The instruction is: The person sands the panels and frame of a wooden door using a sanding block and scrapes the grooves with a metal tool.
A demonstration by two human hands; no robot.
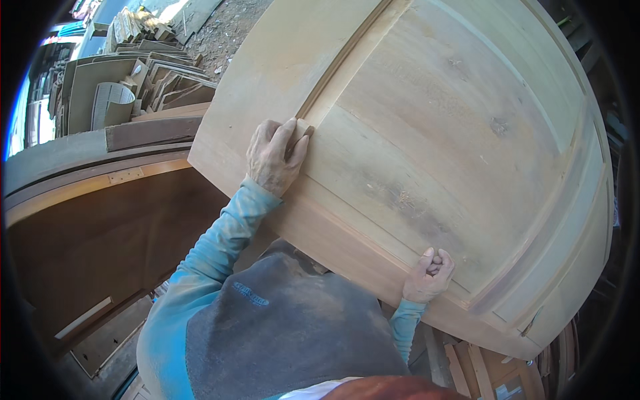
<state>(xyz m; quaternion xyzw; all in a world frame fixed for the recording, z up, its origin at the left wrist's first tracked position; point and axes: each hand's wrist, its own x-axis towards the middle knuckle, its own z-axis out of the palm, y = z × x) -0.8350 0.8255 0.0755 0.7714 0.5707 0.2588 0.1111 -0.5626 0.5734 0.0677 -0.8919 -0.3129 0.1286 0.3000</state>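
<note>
A large pale wooden door [433, 133] with recessed panels and raised moulding [343, 50] lies tilted in front of me. My left hand [277, 157] rests on its left part, at the lower end of the moulding. Its fingers are pinched around a small brownish piece, whose kind I cannot make out. Near the door's front edge, my right hand [429, 275] lies with its fingers curled in toward the palm. Whatever may be inside that hand is hidden. Dark knots and smudges [403, 199] mark the panel between the two hands.
A brown panel with a curved-looking frame [120, 177] stands at the left. Beyond it are stacked board offcuts [167, 83] and a curled paper sheet [110, 103]. Gravelly ground [230, 33] shows at the back. More wooden pieces [493, 370] lie at the lower right.
</note>
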